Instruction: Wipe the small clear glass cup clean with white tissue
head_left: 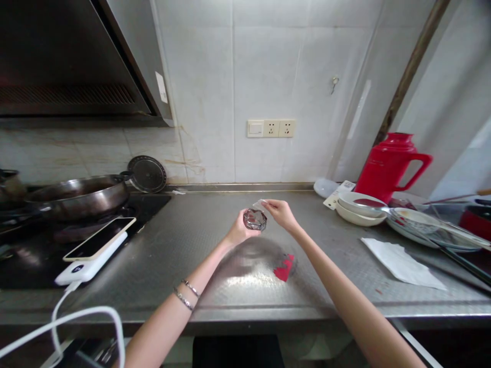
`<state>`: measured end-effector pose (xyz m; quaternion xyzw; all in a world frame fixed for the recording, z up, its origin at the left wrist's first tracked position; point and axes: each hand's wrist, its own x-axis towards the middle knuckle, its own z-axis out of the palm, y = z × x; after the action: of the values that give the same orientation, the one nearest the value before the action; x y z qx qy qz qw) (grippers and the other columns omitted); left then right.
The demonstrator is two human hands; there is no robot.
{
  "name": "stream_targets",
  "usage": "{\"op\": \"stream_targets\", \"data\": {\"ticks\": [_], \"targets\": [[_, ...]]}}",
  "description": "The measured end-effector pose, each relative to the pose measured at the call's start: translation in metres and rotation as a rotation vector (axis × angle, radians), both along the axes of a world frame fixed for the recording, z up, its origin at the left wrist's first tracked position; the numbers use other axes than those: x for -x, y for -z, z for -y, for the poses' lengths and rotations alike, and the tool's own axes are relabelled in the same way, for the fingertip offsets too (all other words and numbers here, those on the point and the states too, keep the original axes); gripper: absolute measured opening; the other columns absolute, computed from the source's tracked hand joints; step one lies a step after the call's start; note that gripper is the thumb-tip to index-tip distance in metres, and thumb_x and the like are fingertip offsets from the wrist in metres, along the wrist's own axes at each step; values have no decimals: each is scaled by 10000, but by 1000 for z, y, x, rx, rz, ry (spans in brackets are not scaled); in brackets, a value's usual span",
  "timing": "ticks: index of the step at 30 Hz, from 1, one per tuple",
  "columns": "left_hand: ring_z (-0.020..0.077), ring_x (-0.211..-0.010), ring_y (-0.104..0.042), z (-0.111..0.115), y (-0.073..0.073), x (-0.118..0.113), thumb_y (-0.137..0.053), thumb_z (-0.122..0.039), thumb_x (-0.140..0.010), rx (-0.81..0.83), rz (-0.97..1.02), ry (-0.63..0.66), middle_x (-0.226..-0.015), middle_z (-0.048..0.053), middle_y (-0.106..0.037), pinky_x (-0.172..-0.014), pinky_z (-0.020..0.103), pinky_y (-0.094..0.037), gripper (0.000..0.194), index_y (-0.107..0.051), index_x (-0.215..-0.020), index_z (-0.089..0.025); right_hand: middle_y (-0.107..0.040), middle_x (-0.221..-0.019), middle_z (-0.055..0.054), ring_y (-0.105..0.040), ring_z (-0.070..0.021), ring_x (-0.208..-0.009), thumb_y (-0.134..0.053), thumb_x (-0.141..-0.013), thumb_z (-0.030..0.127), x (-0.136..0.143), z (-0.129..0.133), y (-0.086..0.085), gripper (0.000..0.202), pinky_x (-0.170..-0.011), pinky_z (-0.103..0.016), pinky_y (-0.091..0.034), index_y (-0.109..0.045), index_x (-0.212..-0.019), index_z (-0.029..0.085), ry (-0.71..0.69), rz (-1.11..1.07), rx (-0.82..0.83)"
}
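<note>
Nearest, a white cable (82,317) is seen looping at about 8 o'clock, its lower end cut off by the picture's edge. Two forearms rise from the bottom edge, the left one ringed by thin bracelets (186,294). Between them, on the steel counter (184,245), a small red scrap (284,268) is found beside a bright glare patch; what the scrap is cannot be made out.

At the picture's centre a small dark glass dish (255,219) is held above the counter. The left hand (240,232) is curled around its near side, fingers closed on it. The right hand (282,213) is pinched on a small pale piece (260,203) at the dish's far rim, thumb and forefinger closed; the piece is too small to identify.

At 9 o'clock a phone (100,237) is laid on a white power bank (90,260), at the stove's edge. At 3 o'clock a white napkin (401,261) is spread flat. Beyond it, stacked white bowls (360,208) and plates (429,227) are crowded together, partly cut off at the right edge.

Farther back, a pan (79,194) is set on the stove at 10 o'clock, with a round lid (147,174) leaned against the wall. A red jug (391,164) is stood at 2 o'clock, its base hidden by the bowls. At 12 o'clock wall sockets (271,128) are mounted on the tiles.
</note>
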<state>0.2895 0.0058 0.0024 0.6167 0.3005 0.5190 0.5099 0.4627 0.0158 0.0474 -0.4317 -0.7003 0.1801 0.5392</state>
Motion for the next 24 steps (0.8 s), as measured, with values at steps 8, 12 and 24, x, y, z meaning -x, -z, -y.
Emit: {"op": "stream_targets", "data": {"ticks": [8, 12, 24], "targets": [[177, -859, -635, 5, -8, 1, -820, -87, -462, 26, 86, 10, -990, 52, -594, -884, 388, -487, 698, -485, -1072, -140, -712, -1060, -39, -666, -277, -964, -497, -873, 446, 3, 22, 0, 367, -858, -386, -495, -723, -1020, 196, -202, 114, 25], [174, -876, -631, 4, -9, 2, -852, -118, -442, 58, 149, -34, -1007, 58, -597, -912, 400, -464, 720, -476, -1055, -146, -675, -1130, -47, -635, -286, -1064, -488, -898, 378, 1, 37, 5, 316, -947, -452, -475, -690, -1091, 229, -122, 159, -91], [211, -997, -613, 4, -3, 1, -849, -121, -468, 35, 60, -57, -1123, 105, -610, -951, 400, -443, 758, -480, -1129, -172, -627, -1229, -96, -559, -201, -1186, -403, -918, 116, 28, 70, 26, 367, -1094, -494, -358, -564, -1227, 231, -120, 456, -442]]}}
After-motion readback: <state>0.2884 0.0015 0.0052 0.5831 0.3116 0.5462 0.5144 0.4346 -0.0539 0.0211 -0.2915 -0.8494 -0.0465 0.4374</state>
